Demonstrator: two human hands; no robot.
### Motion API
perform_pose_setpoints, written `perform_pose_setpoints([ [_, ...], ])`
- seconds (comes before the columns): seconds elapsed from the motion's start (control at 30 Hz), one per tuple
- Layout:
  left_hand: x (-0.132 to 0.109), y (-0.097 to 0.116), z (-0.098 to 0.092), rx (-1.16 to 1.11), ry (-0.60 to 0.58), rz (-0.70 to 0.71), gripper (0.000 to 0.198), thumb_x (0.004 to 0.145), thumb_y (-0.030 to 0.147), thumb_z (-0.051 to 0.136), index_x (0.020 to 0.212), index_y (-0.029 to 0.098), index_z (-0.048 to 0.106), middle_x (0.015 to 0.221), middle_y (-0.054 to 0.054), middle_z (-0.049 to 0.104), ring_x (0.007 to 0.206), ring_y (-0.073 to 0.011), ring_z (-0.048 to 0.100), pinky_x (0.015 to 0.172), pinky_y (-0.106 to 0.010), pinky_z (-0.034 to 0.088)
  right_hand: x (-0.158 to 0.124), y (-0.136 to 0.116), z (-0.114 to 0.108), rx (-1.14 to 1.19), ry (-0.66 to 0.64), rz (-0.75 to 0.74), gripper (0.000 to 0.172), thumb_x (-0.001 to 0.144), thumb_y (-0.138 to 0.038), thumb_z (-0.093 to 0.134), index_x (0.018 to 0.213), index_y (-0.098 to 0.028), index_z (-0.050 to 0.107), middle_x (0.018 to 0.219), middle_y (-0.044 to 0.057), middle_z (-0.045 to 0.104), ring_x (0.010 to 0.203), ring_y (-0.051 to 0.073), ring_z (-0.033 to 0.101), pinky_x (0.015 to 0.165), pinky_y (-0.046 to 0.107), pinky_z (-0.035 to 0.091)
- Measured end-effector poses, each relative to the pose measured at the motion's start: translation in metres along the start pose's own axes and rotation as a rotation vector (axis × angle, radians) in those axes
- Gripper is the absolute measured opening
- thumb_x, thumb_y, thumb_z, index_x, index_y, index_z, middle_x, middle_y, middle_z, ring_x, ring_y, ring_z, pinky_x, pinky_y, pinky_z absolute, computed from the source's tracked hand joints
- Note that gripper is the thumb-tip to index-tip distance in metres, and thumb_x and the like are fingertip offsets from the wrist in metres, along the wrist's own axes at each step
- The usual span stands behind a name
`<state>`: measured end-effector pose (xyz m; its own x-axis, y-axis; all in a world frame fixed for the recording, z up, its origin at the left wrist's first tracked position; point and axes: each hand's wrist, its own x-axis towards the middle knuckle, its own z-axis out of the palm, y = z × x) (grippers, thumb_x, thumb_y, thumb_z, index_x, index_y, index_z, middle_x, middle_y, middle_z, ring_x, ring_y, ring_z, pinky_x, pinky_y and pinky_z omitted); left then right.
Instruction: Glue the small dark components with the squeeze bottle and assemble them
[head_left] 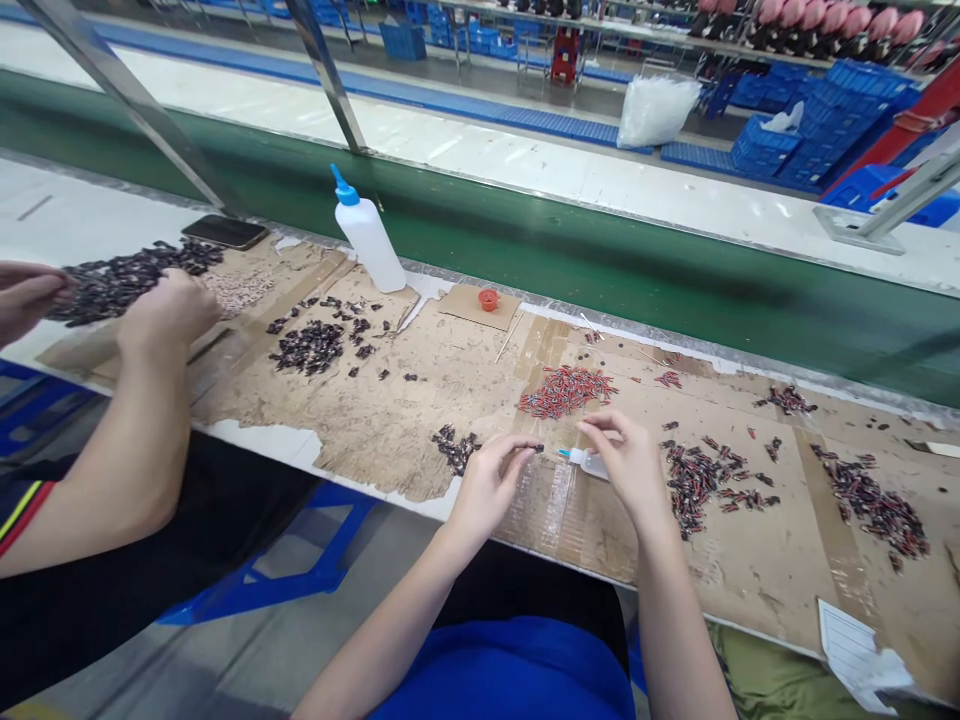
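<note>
My left hand [486, 482] pinches a small dark part [538, 448] between thumb and forefinger. To its left lies a small pile of similar dark parts [454, 450]. My right hand [621, 455] is closed in a pinch, a little apart from the left; whatever lies between its fingertips is too small to make out. Below those fingertips a small clear bottle [592, 464] with a blue tip lies on the cardboard, partly hidden by the hand. Just beyond both hands is a heap of small red parts [568, 391]. Right of my right hand are red-and-dark parts [694, 480].
A white squeeze bottle [373, 245] stands at the back near a red cup [488, 299]. A co-worker's hands [169, 310] work at the left beside a dark pile [142, 278] and a phone [225, 231]. More parts [874, 505] and paper [859, 650] lie right.
</note>
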<state>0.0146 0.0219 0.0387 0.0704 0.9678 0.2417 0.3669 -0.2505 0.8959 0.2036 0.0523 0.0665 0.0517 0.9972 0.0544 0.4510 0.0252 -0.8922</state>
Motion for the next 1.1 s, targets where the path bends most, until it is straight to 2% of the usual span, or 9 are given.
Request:
perform_pose_setpoints([
  [0.1,0.000,0.002,0.001,0.007,-0.018,0.017,0.018,0.090,0.020,0.053,0.094,0.022,0.070,0.093,-0.005,0.075,0.091,-0.0207,0.068,0.082,-0.033,0.055,-0.019,-0.010,0.006,0.053,-0.160,-0.112,0.028,0.086,-0.044,0.056,0.086,-0.023,0.074,0.085,0.006,0.071,0.073,0.018,0.065,0.065,0.031,0.054],
  [0.2,-0.001,0.004,0.001,0.004,-0.029,0.038,0.018,0.090,0.020,0.053,0.095,0.021,0.070,0.093,-0.006,0.075,0.091,-0.0211,0.068,0.082,-0.034,0.054,-0.030,-0.013,0.011,-0.024,-0.185,-0.225,0.028,0.090,-0.039,0.052,0.092,-0.025,0.076,0.087,0.007,0.070,0.084,0.020,0.066,0.077,0.035,0.053],
  [0.27,-0.002,0.005,0.001,0.002,-0.029,0.044,0.017,0.090,0.020,0.053,0.095,0.021,0.070,0.093,-0.007,0.075,0.091,-0.0212,0.068,0.082,-0.035,0.054,-0.033,-0.012,0.013,-0.038,-0.169,-0.241,0.027,0.090,-0.037,0.052,0.096,-0.025,0.075,0.089,0.007,0.071,0.086,0.021,0.066,0.080,0.035,0.053],
  [0.37,-0.003,0.006,0.001,-0.002,-0.031,0.041,0.017,0.090,0.020,0.054,0.094,0.021,0.071,0.093,-0.007,0.075,0.090,-0.0215,0.068,0.082,-0.035,0.055,-0.033,-0.010,0.014,-0.014,-0.128,-0.191,0.024,0.087,-0.035,0.057,0.096,-0.023,0.075,0.091,0.007,0.073,0.082,0.020,0.068,0.077,0.034,0.055],
  [0.5,-0.004,0.009,0.001,-0.026,-0.035,0.029,0.017,0.089,0.020,0.056,0.092,0.022,0.072,0.092,-0.007,0.076,0.091,-0.0217,0.068,0.083,-0.035,0.055,-0.033,-0.012,0.016,0.044,-0.110,-0.115,0.021,0.082,-0.036,0.061,0.084,-0.022,0.076,0.084,0.006,0.076,0.076,0.020,0.069,0.071,0.032,0.056],
  [0.77,-0.008,0.013,0.006,-0.099,0.007,-0.017,0.014,0.088,0.022,0.059,0.088,0.021,0.073,0.089,-0.006,0.076,0.088,-0.0205,0.069,0.082,-0.033,0.056,-0.037,-0.011,0.022,0.296,-0.112,0.083,0.026,0.074,-0.044,0.067,0.076,-0.019,0.074,0.078,0.007,0.076,0.076,0.022,0.072,0.072,0.034,0.058],
  [1.1,-0.009,0.010,0.009,-0.178,0.011,-0.073,0.014,0.086,0.024,0.060,0.086,0.020,0.073,0.087,-0.006,0.076,0.086,-0.0199,0.070,0.083,-0.032,0.056,-0.051,-0.010,0.032,0.245,0.022,0.019,0.022,0.079,-0.039,0.063,0.077,-0.020,0.072,0.087,0.009,0.077,0.082,0.023,0.073,0.075,0.035,0.058],
])
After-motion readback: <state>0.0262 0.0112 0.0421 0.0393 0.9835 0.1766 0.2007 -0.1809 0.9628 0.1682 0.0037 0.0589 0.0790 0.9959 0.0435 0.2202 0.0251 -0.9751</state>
